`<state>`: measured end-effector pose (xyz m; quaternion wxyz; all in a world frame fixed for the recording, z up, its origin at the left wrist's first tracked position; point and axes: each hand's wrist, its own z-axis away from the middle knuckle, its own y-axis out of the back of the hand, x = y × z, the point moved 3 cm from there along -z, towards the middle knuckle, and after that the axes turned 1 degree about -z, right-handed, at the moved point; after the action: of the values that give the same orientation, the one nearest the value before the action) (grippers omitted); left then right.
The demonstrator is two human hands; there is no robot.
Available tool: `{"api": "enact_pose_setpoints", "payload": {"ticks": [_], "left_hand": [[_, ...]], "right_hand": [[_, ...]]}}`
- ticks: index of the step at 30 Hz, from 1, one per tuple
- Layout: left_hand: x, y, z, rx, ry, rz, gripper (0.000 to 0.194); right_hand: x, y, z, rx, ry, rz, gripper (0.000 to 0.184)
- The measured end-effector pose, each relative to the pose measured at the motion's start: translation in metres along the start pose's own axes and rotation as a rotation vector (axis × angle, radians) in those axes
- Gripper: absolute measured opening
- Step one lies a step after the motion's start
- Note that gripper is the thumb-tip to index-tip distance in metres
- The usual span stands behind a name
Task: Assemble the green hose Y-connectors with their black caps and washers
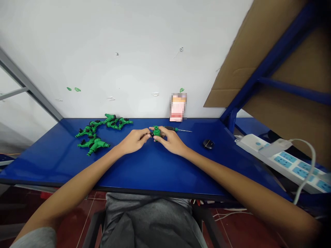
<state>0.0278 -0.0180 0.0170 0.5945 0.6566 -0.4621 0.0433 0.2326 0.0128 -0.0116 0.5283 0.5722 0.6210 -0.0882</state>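
Note:
Over the middle of the blue table [155, 172], my right hand [172, 140] is closed round a green plastic hose connector [156, 132]. My left hand [136, 140] meets it from the other side, its thumb and fingers pinching a small black part [151, 134] at the connector's side. The fingers hide much of both pieces. Just behind my right hand lies a screwdriver [176, 129] with a dark green handle, its thin shaft pointing right. To the left sits a loose group of several green Y-shaped hose connectors [97, 144] with black parts.
A small dark round object [208, 144] lies right of my right hand. Against the wall leans a blurred card [178, 107]. A white power strip [281, 160] with a cable runs along the right side, under a blue metal frame [232, 119] and cardboard [232, 75].

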Motion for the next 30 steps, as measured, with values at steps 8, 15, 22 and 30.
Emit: {"api": "enact_pose_setpoints", "payload": {"ticks": [8,15,22,30], "left_hand": [[-0.006,-0.005,-0.001,0.048,-0.004,0.089,0.033],[-0.009,-0.002,-0.003,0.098,0.106,0.185,0.031],[-0.010,-0.010,-0.003,0.121,0.128,0.422,0.030],[-0.011,-0.010,-0.002,0.128,0.105,0.377,0.023]], "right_hand": [[0.002,0.000,0.000,-0.004,-0.005,0.015,0.034],[-0.003,0.009,-0.003,0.061,-0.065,-0.118,0.031],[0.001,0.007,-0.003,0.104,-0.058,-0.179,0.031],[0.002,0.008,-0.003,0.128,-0.049,-0.128,0.020]]}}
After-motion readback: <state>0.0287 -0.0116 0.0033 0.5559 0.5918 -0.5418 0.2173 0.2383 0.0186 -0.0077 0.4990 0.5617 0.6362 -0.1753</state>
